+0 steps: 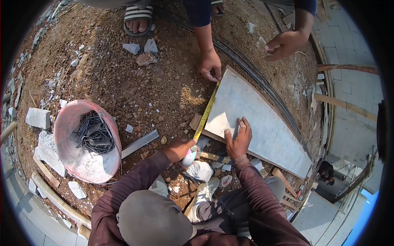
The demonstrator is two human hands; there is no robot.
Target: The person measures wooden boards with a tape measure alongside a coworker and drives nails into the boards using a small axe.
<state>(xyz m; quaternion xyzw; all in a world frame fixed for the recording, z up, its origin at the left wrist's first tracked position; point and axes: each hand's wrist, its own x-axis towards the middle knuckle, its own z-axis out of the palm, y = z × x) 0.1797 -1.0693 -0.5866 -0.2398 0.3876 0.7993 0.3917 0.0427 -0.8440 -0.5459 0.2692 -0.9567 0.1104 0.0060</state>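
My left hand (179, 149) is closed around a white tape measure (189, 157). Its yellow blade (208, 110) is drawn out along the near-left edge of a pale flat board (256, 123). Fingers spread, my right hand (239, 138) lies on the board's near edge. At the far corner, a co-worker's hand (210, 65) pinches the end of the blade. The same person's other hand (287, 44) is held off the board, holding nothing visible.
A pinkish bucket (61, 135) with many nails (96, 133) stands at left. A perforated metal strip (140, 143) lies beside it. Long dark rods (250, 74) curve past the board. Broken white blocks (37, 118) and stones litter the soil. Wooden strips (344, 104) lie at right.
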